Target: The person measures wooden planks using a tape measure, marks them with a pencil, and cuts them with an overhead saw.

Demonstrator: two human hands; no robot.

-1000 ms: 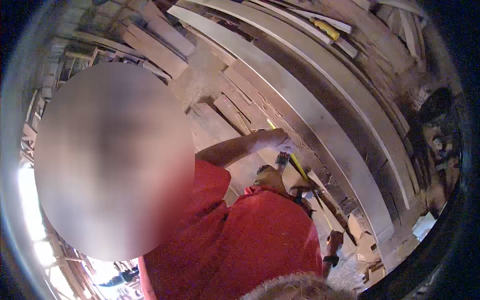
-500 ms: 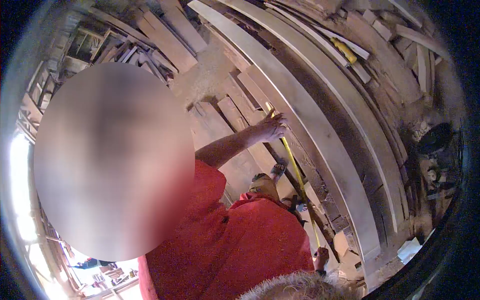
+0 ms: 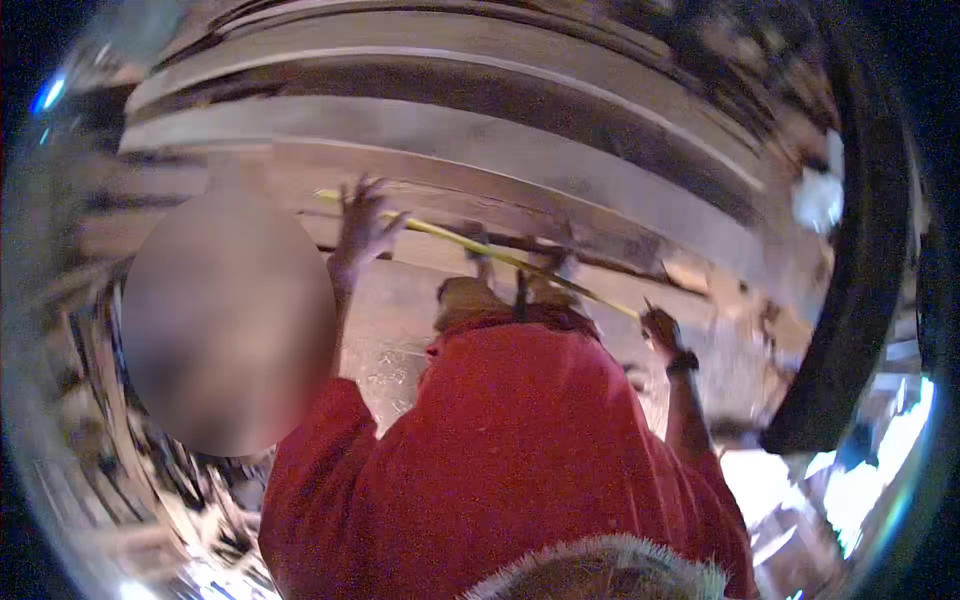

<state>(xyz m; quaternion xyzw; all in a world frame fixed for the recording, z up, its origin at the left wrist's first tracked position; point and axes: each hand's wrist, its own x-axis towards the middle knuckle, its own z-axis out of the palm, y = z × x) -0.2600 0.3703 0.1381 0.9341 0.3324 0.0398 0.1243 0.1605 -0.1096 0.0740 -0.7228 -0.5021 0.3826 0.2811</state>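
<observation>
A yellow measuring tape (image 3: 470, 243) stretches across my front, along the near side of a long board (image 3: 420, 170). My left hand (image 3: 364, 222) is at its left end with fingers spread wide, and the strip runs by the palm with a short piece sticking out beyond. Whether the thumb presses on the strip is blurred. At the other end, my right hand (image 3: 660, 332), with a dark band on the wrist, is closed around the tape measure; its case is mostly hidden by the fingers.
Long pale planks (image 3: 560, 150) lie side by side beyond the tape, with a dark gap between them. Wood pieces (image 3: 690, 272) lie near my right hand. A dark curved object (image 3: 850, 300) crosses the right side. Scrap wood (image 3: 110, 420) is at the left.
My view has swung round, so the planks and tape now run across it instead of steeply down. My left hand's fingers are spread wider; my right hand still holds the tape.
</observation>
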